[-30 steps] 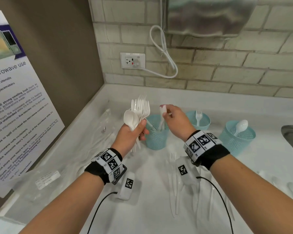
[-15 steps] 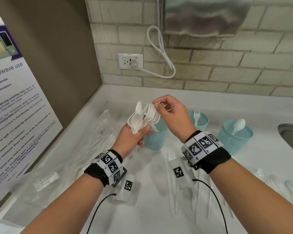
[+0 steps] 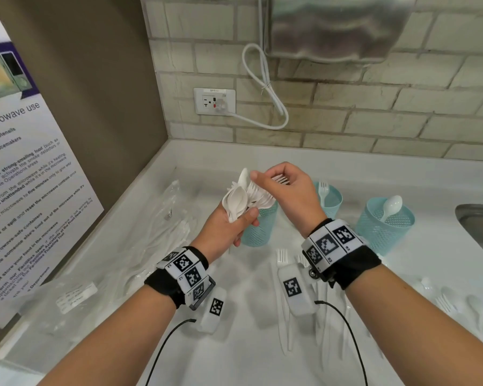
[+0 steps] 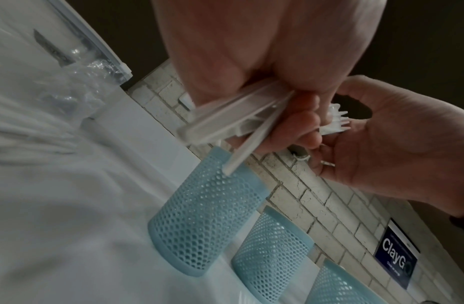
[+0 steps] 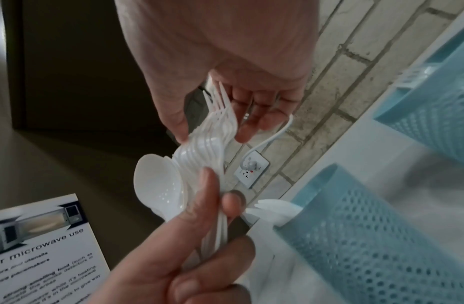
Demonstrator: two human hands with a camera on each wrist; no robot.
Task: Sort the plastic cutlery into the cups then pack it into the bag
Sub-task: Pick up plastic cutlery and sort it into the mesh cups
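Note:
My left hand (image 3: 241, 222) grips a bundle of white plastic spoons and forks (image 3: 241, 197) by the handles, above the left teal mesh cup (image 3: 258, 229). My right hand (image 3: 265, 181) reaches over from the right and pinches the stacked fork heads (image 5: 215, 125) between thumb and fingers. The spoon bowls (image 5: 158, 179) lie on the bundle's left side. White cutlery tips (image 5: 272, 209) stick out of the left cup. The middle cup (image 3: 332, 200) holds a fork and the right cup (image 3: 385, 227) holds a spoon. A clear plastic bag (image 3: 162, 235) lies on the counter to the left.
Loose forks and knives (image 3: 283, 291) lie on the white counter under my right wrist, with more spoons and forks (image 3: 455, 299) at the far right. A steel sink edge (image 3: 480, 224) is at the right. A microwave poster (image 3: 25, 162) leans at the left; a wall socket (image 3: 214, 101) is behind.
My right hand has come up from the left cup to the bundle and taken hold of the fork heads. The bundle has tilted to the right in my left hand.

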